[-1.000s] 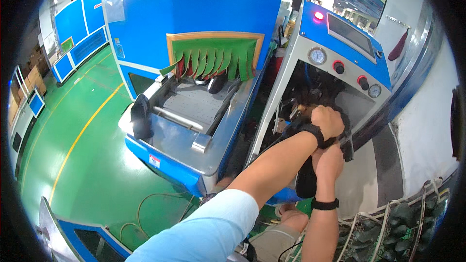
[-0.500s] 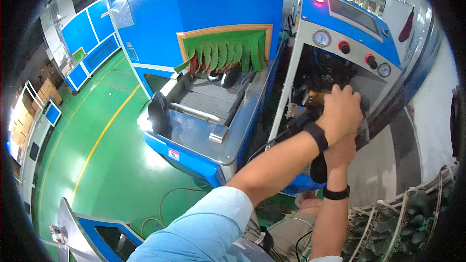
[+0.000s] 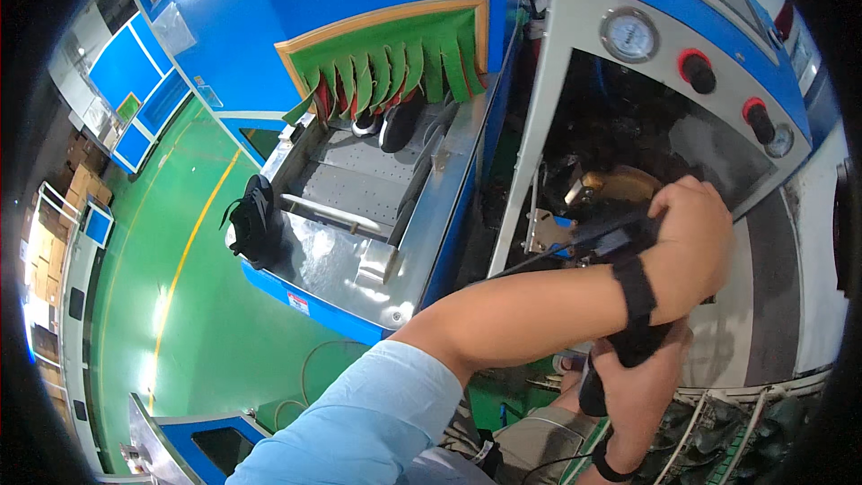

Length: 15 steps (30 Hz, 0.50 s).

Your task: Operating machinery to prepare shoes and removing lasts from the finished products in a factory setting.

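Note:
My right hand [image 3: 642,386] grips a black shoe [image 3: 591,391], partly covered by my left wrist and by the hand itself. Above it, my left hand [image 3: 696,238] is bent over with its fingers curled; whatever they close on is hidden. Just beyond those fingers, a curved brass-coloured part [image 3: 620,185] sits in the dark opening of the machine [image 3: 557,117]. A small black box with a cable [image 3: 624,238] is beside my left wrist strap.
A blue machine with a green strip curtain [image 3: 386,72] stands ahead. One black shoe [image 3: 391,126] lies at the curtain and another [image 3: 258,220] on the metal table corner [image 3: 310,251]. A gauge [image 3: 629,34] and red-ringed knobs [image 3: 696,70] top the opening. Racked dark items [image 3: 763,440] are lower right.
My view has come closer to the machine opening. My left hand has moved right and bent downward; my right hand has dropped lower with the black shoe, baring the brass-coloured part.

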### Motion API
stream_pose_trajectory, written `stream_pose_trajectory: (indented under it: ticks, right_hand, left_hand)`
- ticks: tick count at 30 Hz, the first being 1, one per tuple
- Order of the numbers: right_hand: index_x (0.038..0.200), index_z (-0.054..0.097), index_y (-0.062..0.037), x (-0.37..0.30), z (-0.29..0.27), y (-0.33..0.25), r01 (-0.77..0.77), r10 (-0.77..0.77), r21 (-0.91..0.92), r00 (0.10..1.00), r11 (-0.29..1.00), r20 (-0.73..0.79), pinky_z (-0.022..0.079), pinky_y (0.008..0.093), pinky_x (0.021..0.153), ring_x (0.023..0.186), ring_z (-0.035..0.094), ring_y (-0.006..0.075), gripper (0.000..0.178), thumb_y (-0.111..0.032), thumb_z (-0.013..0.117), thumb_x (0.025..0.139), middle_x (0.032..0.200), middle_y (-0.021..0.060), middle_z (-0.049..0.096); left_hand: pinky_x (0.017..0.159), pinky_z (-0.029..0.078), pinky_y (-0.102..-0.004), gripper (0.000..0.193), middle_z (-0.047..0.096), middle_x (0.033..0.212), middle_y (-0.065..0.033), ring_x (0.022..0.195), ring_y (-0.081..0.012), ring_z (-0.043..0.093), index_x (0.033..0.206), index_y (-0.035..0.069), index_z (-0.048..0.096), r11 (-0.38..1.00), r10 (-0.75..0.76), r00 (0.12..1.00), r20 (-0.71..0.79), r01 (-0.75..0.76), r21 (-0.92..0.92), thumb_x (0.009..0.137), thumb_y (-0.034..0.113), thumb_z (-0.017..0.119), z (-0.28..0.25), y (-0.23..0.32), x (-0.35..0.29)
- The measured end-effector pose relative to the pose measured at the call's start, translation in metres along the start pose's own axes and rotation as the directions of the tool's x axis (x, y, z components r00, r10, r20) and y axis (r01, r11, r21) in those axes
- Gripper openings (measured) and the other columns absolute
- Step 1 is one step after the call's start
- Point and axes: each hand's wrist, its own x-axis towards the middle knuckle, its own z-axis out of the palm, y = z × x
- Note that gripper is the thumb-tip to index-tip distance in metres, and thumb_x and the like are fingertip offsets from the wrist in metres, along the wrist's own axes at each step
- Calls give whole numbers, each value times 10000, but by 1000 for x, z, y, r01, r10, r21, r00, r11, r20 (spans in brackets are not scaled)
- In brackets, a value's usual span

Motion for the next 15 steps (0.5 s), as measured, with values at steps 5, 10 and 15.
stream_pose_trajectory:
  ticks: [5, 10, 15]
  right_hand:
    - [1483, 378, 44, -4, 10, -1, -13, 9, -64, 998, 998, -67, 439, 537, 1002, 1224, 518, 490, 1011, -237, 884, 654, 1310, 279, 503]
    - [1484, 358, 66, -50, 23, 1, 68, -95, -186, 986, 980, -137, 435, 557, 1008, 1221, 508, 508, 1008, -223, 868, 664, 1327, 267, 495]
    - [1475, 358, 37, -135, 15, 66, 168, -234, -355, 960, 920, -153, 439, 571, 1006, 1243, 475, 502, 1004, -252, 863, 657, 1365, 281, 437]
  left_hand:
    - [625, 516, -470, 420, 645, 1090, -159, 1007, -352, 610, 1128, 39, 752, 992, 77, 997, 25, -75, -98, 816, 309, 670, 4, -11, 9]
    - [659, 528, -463, 336, 644, 1001, -171, 928, -347, 640, 936, 32, 717, 864, -13, 920, -392, -187, -468, 826, 348, 691, 33, -41, -54]
    - [691, 566, -438, 398, 558, 988, -165, 909, -363, 619, 1024, 54, 638, 773, -135, 842, -522, -240, -587, 838, 389, 746, 51, -21, -201]
